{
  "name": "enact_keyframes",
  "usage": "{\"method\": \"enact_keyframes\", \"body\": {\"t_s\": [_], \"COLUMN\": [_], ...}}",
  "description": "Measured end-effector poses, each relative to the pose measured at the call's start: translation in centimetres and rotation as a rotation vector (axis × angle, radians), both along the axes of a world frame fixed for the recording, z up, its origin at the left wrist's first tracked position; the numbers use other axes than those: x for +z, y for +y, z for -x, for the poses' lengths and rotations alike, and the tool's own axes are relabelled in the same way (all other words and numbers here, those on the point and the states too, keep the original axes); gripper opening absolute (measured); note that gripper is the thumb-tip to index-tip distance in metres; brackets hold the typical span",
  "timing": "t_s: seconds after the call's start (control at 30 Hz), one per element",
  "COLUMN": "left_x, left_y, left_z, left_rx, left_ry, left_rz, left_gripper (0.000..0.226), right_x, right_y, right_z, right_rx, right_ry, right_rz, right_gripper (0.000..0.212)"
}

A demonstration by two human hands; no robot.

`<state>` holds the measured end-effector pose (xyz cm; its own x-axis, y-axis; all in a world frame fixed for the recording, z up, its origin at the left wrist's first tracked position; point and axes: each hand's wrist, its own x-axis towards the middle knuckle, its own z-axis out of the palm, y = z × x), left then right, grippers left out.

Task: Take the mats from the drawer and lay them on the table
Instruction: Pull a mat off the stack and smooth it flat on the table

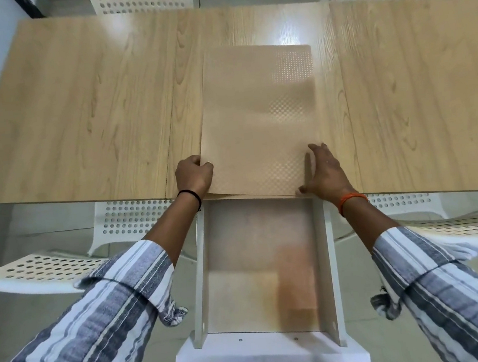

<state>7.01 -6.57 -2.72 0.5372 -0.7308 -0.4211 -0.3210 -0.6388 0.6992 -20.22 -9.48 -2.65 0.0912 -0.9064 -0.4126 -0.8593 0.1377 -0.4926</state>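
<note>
Lying flat on the pale wood-grain worktop (79, 108): a stack of thin beige textured rectangular mats (257, 114), long side running away from the body, near edge hanging slightly past the worktop's front edge and over the drawer. Stack edges visible at the near left corner, so more than one sheet; exact count unclear.

Left hand (193, 175), with a black band at the wrist, curled over the stack's near left corner, fingers closed around the edge, grip narrow and holding the mats. Right hand (326, 171), with an orange thread at the wrist, spread flat at the near right edge, fingers extended, thumb down at the corner, touching the mats; grip wide, pressing rather than clasping.

Directly below, pulled out toward the body: a white open drawer (324, 260) with a light brown bottom panel, bare apart from a blurred orange-brown patch on its right side.

Striped grey-and-white sleeves pushed up both forearms. White perforated plastic chairs (36, 273) tucked in on either side of the drawer and two more at the far side of the worktop
</note>
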Motion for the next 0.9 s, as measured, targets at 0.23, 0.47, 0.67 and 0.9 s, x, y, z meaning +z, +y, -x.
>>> {"method": "enact_keyframes", "body": {"t_s": [0.23,0.47,0.67,0.9], "left_x": [0.6,0.8,1.0,3.7], "left_y": [1.2,1.2,1.1,1.4], "left_z": [-0.1,-0.9,-0.4,-0.8], "left_rx": [0.089,0.278,0.405,0.39], "left_ry": [-0.048,0.208,0.456,0.584], "left_rz": [0.138,0.105,0.074,0.083], "left_gripper": [0.023,0.01,0.02,0.014], "right_x": [-0.6,0.5,0.8,1.7], "right_y": [0.3,-0.1,0.2,-0.3], "right_z": [-0.4,-0.1,0.2,1.3], "right_rx": [-0.086,-0.325,-0.336,-0.56], "right_ry": [-0.143,-0.35,-0.257,-0.371], "right_rz": [-0.015,0.012,-0.004,-0.23], "right_gripper": [0.096,0.071,0.07,0.067]}}
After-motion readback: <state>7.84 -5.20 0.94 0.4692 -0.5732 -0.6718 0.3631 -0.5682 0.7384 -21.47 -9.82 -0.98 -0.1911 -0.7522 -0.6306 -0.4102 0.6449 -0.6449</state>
